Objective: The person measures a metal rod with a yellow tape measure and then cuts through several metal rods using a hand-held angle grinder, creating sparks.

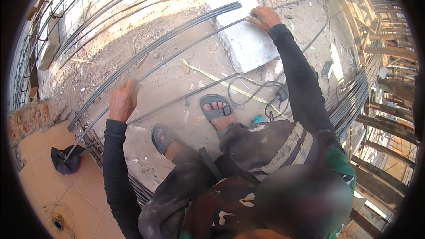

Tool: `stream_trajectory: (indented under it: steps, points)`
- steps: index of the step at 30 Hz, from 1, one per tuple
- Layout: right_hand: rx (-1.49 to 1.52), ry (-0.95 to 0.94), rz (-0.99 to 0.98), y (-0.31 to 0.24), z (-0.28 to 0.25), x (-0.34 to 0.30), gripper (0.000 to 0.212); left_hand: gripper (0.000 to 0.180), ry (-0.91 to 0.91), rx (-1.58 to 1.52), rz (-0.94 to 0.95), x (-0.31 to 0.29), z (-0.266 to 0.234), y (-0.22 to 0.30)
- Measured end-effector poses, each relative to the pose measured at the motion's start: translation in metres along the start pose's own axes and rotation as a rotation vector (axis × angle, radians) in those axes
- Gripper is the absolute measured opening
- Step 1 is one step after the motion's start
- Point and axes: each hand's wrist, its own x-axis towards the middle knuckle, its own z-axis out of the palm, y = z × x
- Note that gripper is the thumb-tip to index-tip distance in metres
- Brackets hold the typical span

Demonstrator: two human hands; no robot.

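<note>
My right hand [265, 18] is closed round a long thin steel rod [195, 46], above a pale flat block [250, 46]. Farther down the same rod, my left hand [123, 100] also grips it, slightly blurred and with its fingertips partly hidden. From the lower left the rod passes through both hands toward the upper right. Just beyond it lies a small bundle of steel rods [166, 40], with one end resting on the block. Another single rod [186, 96] lies on the ground nearer my sandalled feet.
A dark cap [67, 159] sits on orange tiles [48, 186] at the left. Near my right forearm lie a coiled black cable [254, 97] and a pale yellow strip [212, 79]. Rebar cages [48, 13] stand far left; more rods [354, 102] and timber [389, 110] are at the right.
</note>
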Motion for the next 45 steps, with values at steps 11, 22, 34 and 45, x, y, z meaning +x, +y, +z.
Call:
stream_trajectory:
  steps: [11,22,34,45]
  points:
    - [0.143,0.373,0.188,-0.03,0.024,-0.006,0.025,0.02,0.186,0.277,0.03,0.033,0.04,-0.056]
    - [0.085,0.31,0.513,-0.018,0.037,-0.054,0.043,0.03,0.139,0.249,-0.099,0.027,0.07,-0.06]
    - [0.103,0.368,0.538,-0.019,0.007,-0.093,0.043,0.089,0.535,0.57,-0.827,-0.146,0.019,-0.132]
    - [0.281,0.282,-0.34,-0.213,-0.034,0.036,0.05,0.078,0.329,0.372,-1.308,-0.174,-0.036,-0.19]
